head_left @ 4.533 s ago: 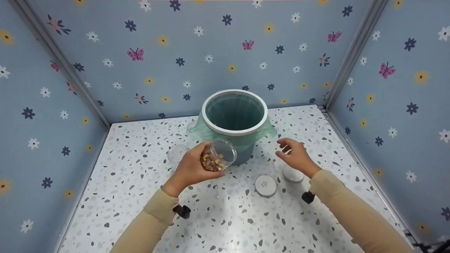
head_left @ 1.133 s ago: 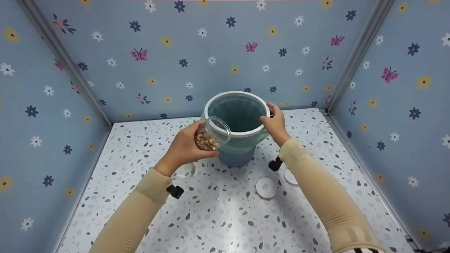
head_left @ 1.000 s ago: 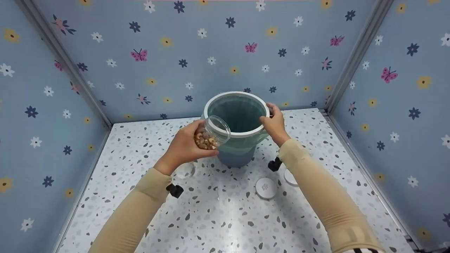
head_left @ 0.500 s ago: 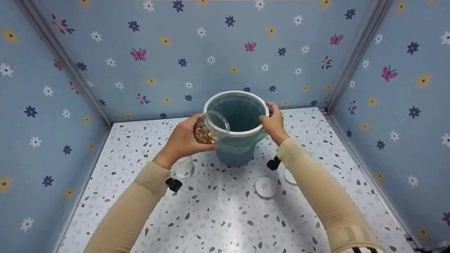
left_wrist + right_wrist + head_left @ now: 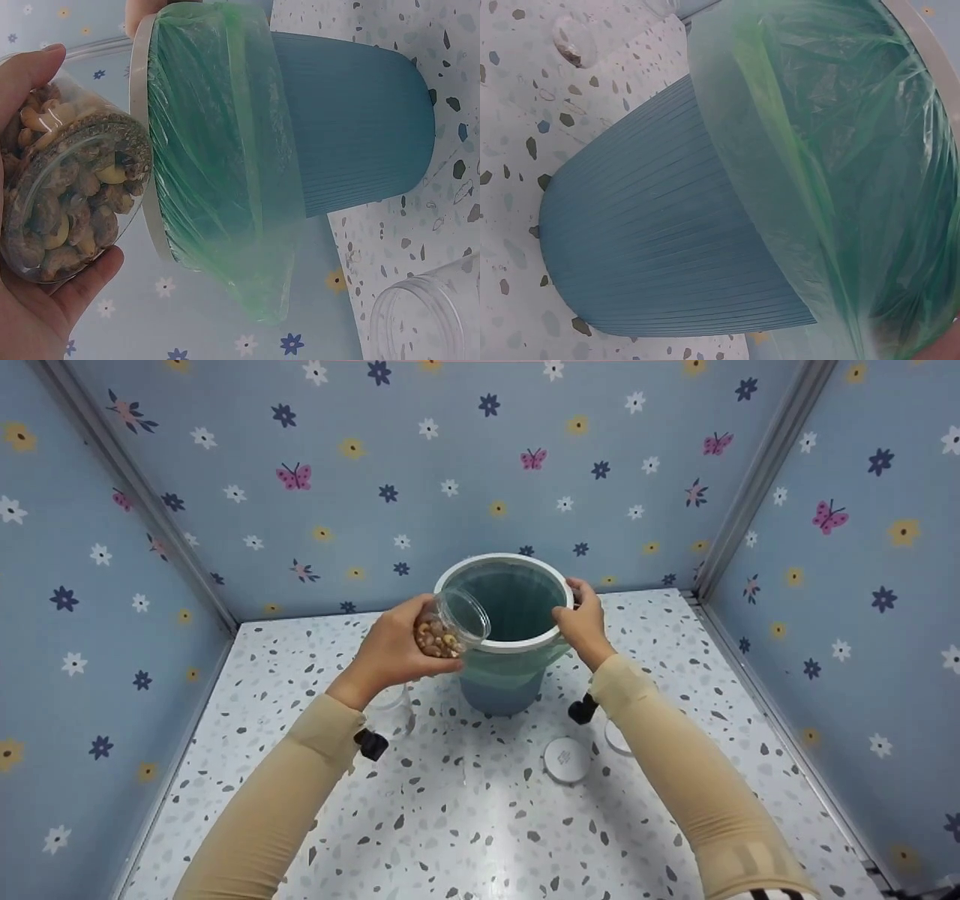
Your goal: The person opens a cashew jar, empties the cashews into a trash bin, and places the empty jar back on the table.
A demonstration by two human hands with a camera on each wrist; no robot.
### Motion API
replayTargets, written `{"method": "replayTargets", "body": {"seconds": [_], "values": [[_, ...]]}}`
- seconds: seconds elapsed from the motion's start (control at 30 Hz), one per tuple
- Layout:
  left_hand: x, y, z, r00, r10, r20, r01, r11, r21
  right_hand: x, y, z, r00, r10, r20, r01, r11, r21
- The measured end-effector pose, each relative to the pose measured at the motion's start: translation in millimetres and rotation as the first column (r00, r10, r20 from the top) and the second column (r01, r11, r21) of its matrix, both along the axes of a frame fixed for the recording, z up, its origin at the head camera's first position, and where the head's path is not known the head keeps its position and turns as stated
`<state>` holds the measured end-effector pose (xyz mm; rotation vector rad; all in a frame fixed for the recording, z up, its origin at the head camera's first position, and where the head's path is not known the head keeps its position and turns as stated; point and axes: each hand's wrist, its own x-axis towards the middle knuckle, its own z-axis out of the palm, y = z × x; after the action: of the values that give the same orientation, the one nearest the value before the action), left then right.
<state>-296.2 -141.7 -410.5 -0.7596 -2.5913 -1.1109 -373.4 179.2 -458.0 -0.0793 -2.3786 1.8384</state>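
My left hand (image 5: 394, 649) grips a clear plastic jar (image 5: 437, 639) partly filled with mixed nuts, cashews among them. The jar has no lid and is tilted, its mouth overlapping the left of the bin's opening in the head view. Close up in the left wrist view, nuts (image 5: 67, 217) show through the jar's base. The blue trash bin (image 5: 501, 694) stands upright, lined with a green bag (image 5: 217, 135) under a white rim ring (image 5: 504, 557). My right hand (image 5: 586, 624) holds that rim on the right side, thumb inside and fingers outside.
A second clear jar (image 5: 391, 718), without a lid, stands on the speckled table (image 5: 480, 832) below my left wrist. Two white lids lie at the right: one round lid (image 5: 567, 760) in plain sight, another lid (image 5: 617, 737) partly behind my right sleeve. Flowered walls (image 5: 420, 450) enclose the table.
My right hand has gone from the air right of the bin onto its rim. My left hand has lifted the jar of nuts up to the bin's opening, rising slightly further in the last second.
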Motion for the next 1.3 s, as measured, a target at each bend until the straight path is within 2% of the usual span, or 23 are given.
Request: {"method": "replayTargets", "body": {"seconds": [0.4, 0.8, 1.3], "values": [[-9.2, -2.3, 5.8, 1.000, 0.011, 0.002, -0.011, 1.000, -0.028, 0.3, 0.0, -1.0, 1.000, -0.016, 0.005, 0.016, 1.000, 0.024], [-20.5, -2.0, 9.4, 0.999, 0.032, -0.007, -0.032, 0.998, -0.061, 1.3, -1.0, 1.4, 1.000, -0.010, 0.000, 0.010, 1.000, 0.003], [-30.2, -1.9, 14.8, 0.999, 0.031, 0.028, -0.029, 0.996, -0.080, 1.3, -0.7, 1.6, 1.000, -0.006, 0.005, 0.006, 1.000, -0.001]]}}
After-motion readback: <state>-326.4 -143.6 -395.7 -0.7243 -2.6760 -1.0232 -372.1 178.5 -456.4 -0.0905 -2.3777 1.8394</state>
